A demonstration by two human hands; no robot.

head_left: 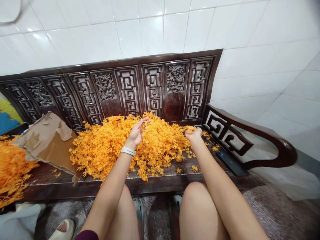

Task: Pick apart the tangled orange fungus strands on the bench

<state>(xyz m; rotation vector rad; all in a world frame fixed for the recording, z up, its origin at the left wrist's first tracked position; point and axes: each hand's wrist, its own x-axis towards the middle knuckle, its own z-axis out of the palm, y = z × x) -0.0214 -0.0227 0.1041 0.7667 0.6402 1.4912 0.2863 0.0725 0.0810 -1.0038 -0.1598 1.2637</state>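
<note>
A large heap of orange plastic flower sprigs [105, 146] lies on the dark wooden bench seat. My left hand [137, 132], with a pale watch band on its wrist, hovers at the heap's middle; its fingers are stretched out and I see nothing held in them. At the heap's right end, my right hand [194, 133] is closed around a small bunch of orange plastic sprigs [191, 128]. Its fingertips are partly hidden by the hand itself. A few loose sprigs [194, 168] are scattered on the seat near my right forearm.
A torn cardboard sheet [50, 140] leans between this heap and another orange heap [12, 170] on the left. A dark phone-like slab [232, 163] lies by the carved armrest [270, 146]. The carved backrest [130, 88] stands behind. Another person's foot [62, 228] shows at lower left.
</note>
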